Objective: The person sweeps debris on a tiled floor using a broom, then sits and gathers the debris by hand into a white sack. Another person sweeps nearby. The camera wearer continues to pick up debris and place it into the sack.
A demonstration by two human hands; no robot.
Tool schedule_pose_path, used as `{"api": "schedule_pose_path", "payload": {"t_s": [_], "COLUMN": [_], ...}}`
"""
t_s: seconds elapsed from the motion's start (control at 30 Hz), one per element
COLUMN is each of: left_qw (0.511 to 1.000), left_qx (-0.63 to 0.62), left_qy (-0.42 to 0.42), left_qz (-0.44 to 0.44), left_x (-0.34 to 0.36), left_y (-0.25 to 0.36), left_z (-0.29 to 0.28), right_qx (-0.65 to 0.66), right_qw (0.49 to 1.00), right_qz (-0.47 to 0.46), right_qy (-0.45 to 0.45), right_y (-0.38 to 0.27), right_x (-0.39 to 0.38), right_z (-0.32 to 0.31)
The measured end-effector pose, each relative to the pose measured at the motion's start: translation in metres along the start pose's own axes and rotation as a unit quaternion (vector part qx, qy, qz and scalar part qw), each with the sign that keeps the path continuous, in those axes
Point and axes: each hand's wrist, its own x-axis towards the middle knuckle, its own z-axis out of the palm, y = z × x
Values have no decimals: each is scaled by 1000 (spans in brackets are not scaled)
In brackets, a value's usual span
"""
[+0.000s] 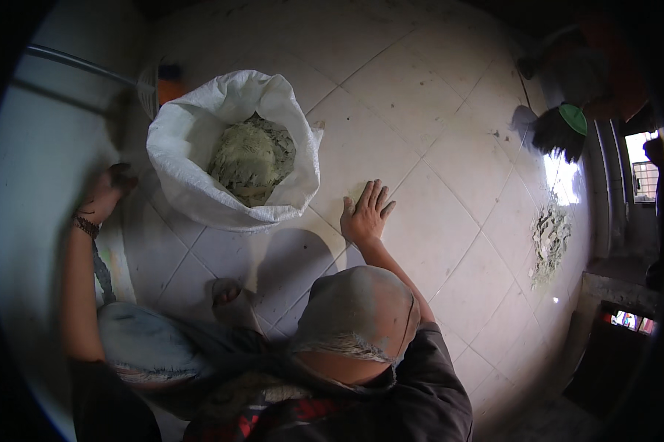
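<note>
My right hand [366, 215] lies flat on the tiled floor with its fingers spread and dusty, holding nothing. To its left stands a white woven sack [179, 168] with its mouth wide open and rim rolled outward. Grey-green rubble and dust [247, 158] lie inside it. My left hand [110, 193], with a dark bracelet at the wrist, is beside the wall, just left of the sack. Its fingers are dark and in shadow, so their grip is unclear. My bent knee [358, 313] in torn jeans is below my right hand.
A pile of broken debris [551, 239] lies on the floor at the right. Above it is a dark-bristled broom [560, 131] with a green head. A pipe [82, 62] runs along the left wall, ending near an orange object [171, 90] behind the sack. A doorway [645, 169] opens at far right.
</note>
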Motion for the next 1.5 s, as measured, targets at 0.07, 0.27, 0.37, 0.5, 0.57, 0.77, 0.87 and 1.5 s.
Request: {"api": "schedule_pose_path", "payload": {"t_s": [0.07,0.27,0.37,0.5,0.57,0.77,0.87,1.5], "left_qw": [1000,999,999,999,999,998,999,996], "left_qx": [7,23,30,22,18,-14,8,26], "left_qy": [9,-35,-27,-16,-25,-50,-29,-60], "left_qz": [9,25,11,34,39,31,45,68], "left_x": [0,2,2,2,2,2,3,27], "left_y": [-6,-24,-23,-14,-10,-3,-3,-22], "left_z": [0,-9,-9,-2,0,2,4,5], "right_qx": [-25,116,105,168,161,68,117,100], "right_qw": [999,973,966,956,961,971,971,950], "right_qz": [-4,-201,-230,-235,-227,-229,-202,-292], "right_qy": [-37,18,-47,-50,-14,-28,40,47], "right_y": [9,20,17,11,7,3,10,1], "right_x": [8,22,23,26,24,14,16,19], "right_z": [-10,-18,-17,-18,-16,-5,-7,8]}}
